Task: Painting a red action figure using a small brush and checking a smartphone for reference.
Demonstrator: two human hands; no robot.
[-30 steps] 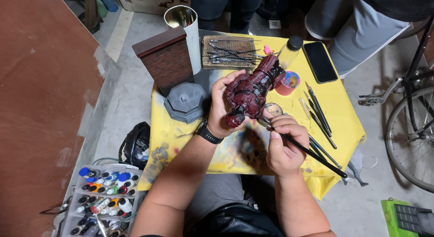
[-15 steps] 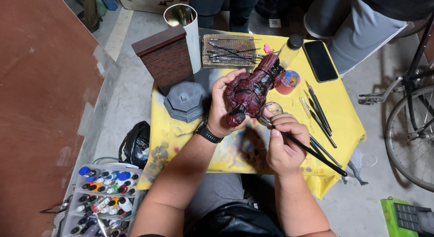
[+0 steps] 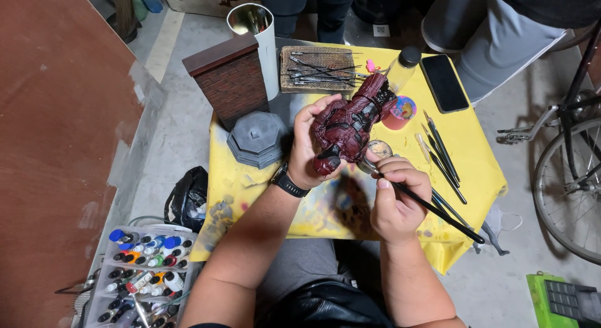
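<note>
My left hand (image 3: 308, 146), with a black watch on the wrist, grips a dark red figurine (image 3: 352, 120) above a yellow-covered table (image 3: 476, 146). My right hand (image 3: 395, 196) holds a thin black paintbrush (image 3: 432, 206) whose tip touches the figurine's lower side. A small round paint pot (image 3: 379, 149) sits just behind the brush tip.
On the table stand a brick-wall model (image 3: 233, 77), a grey octagonal base (image 3: 258, 139), a white tube (image 3: 255, 29), a tool mat (image 3: 318, 69), spare brushes (image 3: 442, 151), a phone (image 3: 444, 82) and a bottle (image 3: 402, 66). A paint-bottle tray (image 3: 145, 271) lies lower left. A person's legs (image 3: 501, 34) and a bicycle wheel (image 3: 566, 184) are at right.
</note>
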